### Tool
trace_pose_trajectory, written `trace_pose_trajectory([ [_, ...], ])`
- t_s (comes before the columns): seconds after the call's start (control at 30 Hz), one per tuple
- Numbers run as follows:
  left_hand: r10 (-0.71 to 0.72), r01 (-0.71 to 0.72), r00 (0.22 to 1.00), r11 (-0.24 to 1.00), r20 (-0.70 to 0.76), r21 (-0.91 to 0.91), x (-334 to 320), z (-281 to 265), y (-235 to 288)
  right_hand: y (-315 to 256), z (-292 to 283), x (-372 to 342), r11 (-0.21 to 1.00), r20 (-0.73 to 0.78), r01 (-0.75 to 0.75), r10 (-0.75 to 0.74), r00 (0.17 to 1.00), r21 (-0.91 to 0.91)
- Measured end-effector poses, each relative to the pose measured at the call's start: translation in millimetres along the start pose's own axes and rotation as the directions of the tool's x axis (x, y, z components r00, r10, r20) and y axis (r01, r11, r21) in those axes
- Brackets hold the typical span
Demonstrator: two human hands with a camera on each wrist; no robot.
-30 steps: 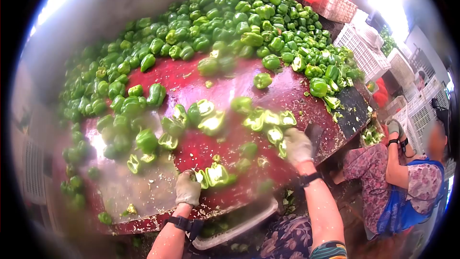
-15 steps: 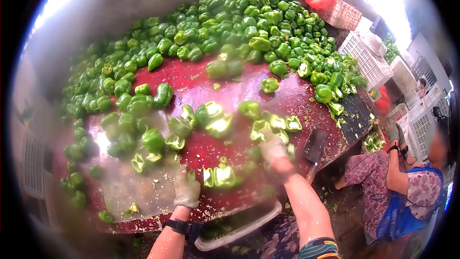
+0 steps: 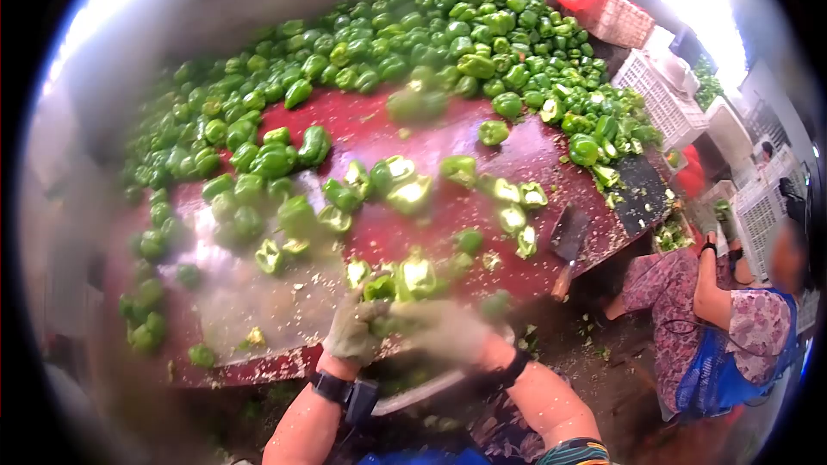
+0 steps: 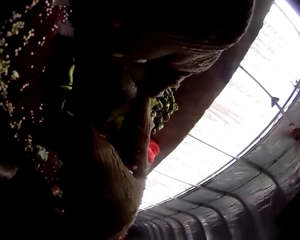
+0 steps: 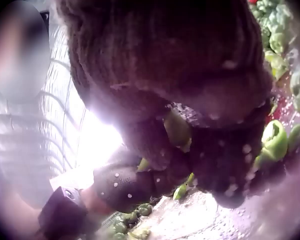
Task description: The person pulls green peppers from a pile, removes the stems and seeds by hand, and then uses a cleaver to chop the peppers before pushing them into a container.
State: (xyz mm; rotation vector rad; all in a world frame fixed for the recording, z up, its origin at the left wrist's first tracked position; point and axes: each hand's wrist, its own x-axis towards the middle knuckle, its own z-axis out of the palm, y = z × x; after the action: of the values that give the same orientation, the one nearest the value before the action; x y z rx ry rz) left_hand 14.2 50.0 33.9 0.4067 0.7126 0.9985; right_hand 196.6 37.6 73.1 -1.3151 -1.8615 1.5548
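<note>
Both hands wear pale gloves and meet at the table's front edge, over a light-rimmed tub (image 3: 422, 396). My left hand (image 3: 351, 329) has curled fingers and grips a green pepper piece (image 3: 379, 325), mostly hidden between the hands. My right hand (image 3: 448, 332), motion-blurred, comes in from the right. In the right wrist view a green pepper piece (image 5: 177, 131) shows between its thumb and fingers. Just beyond the hands lie cut bell pepper halves (image 3: 416, 277), pale inside up. The left wrist view is very dark; the glove (image 4: 115, 170) fills much of it.
A large heap of whole green peppers (image 3: 482, 26) covers the table's far side. More cut halves (image 3: 512, 220) lie right of centre. A cleaver (image 3: 570, 232) rests near the right edge, wooden handle overhanging. Seated at right is another person (image 3: 732, 327), near white crates (image 3: 659, 99).
The right hand left the cleaver, took a pepper half from the right-hand group and brought it to the left hand. The left hand moved slightly right and nearer the edge.
</note>
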Motion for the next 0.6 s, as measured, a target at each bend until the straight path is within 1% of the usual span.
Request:
trace_pose_trajectory([
  [0.03, 0.025, -0.026, 0.999, 1.0, -0.04, -0.01, -9, 9, 3, 10, 2, -2, 0.995, 0.032, -0.053, 0.05, 0.998, 0.079],
  [0.07, 0.037, -0.036, 0.998, 0.999, -0.052, 0.017, -13, 14, 5, 11, 5, -3, 0.995, 0.006, 0.036, -0.037, 0.999, 0.092],
  [0.1, 0.038, -0.038, 0.998, 0.999, -0.056, 0.001, -17, 13, 3, 15, 6, -2, 0.987, -0.025, 0.126, -0.124, 0.992, 0.096],
  [0.13, 0.042, -0.042, 0.998, 0.999, -0.054, -0.014, -16, 12, 2, 24, 8, 0, 0.974, -0.084, 0.228, -0.228, 0.97, -0.016],
  [0.17, 0.045, -0.046, 0.998, 0.999, -0.049, -0.028, -14, 10, 1, 30, 11, 3, 0.938, -0.133, 0.32, -0.337, 0.932, -0.133],
  [0.2, 0.08, -0.082, 0.996, 0.996, -0.039, -0.042, -14, 8, -1, 35, 12, 4, 0.883, -0.17, 0.398, -0.444, 0.88, -0.25],
  [0.23, 0.096, -0.1, 0.991, 0.995, -0.092, -0.032, -12, 8, -3, 40, 10, 3, 0.886, -0.164, 0.368, -0.422, 0.892, -0.281],
  [0.3, 0.124, -0.128, 0.974, 0.992, -0.191, -0.006, -8, 14, -4, 23, 1, 0, 0.889, -0.161, 0.303, -0.374, 0.913, -0.343],
  [0.33, 0.169, -0.153, 0.961, 0.984, -0.221, 0.086, -2, 3, -9, 26, 2, 1, 0.95, -0.21, 0.247, -0.286, 0.935, -0.191],
  [0.37, 0.23, -0.192, 0.947, 0.966, -0.225, 0.175, 1, -3, -14, 30, 1, 0, 0.982, -0.246, 0.184, -0.186, 0.951, -0.032],
  [0.43, 0.33, -0.258, 0.926, 0.907, -0.182, 0.332, 12, -7, -26, 32, -7, -8, 0.989, -0.327, 0.141, -0.145, 0.934, -0.035],
  [0.47, 0.385, -0.221, 0.917, 0.713, -0.108, 0.665, 16, -12, -32, 19, -8, -9, 0.97, -0.367, 0.144, -0.209, 0.906, -0.198],
  [0.5, 0.371, -0.194, 0.921, 0.698, -0.117, 0.69, 7, 10, -33, 12, -8, -9, 0.925, -0.39, 0.131, -0.275, 0.879, -0.356],
  [0.53, 0.393, -0.235, 0.92, 0.565, -0.008, 0.791, 5, 13, -43, 14, -7, -9, 0.86, -0.346, 0.152, -0.349, 0.871, -0.487],
  [0.57, 0.407, -0.281, 0.908, 0.412, 0.1, 0.867, 1, 13, -49, 35, 2, -4, 0.781, -0.389, 0.169, -0.47, 0.792, -0.601],
  [0.6, 0.263, -0.155, 0.964, 0.685, -0.043, 0.712, -3, 24, -53, 45, 1, -2, 0.761, -0.371, 0.144, -0.46, 0.807, -0.632],
])
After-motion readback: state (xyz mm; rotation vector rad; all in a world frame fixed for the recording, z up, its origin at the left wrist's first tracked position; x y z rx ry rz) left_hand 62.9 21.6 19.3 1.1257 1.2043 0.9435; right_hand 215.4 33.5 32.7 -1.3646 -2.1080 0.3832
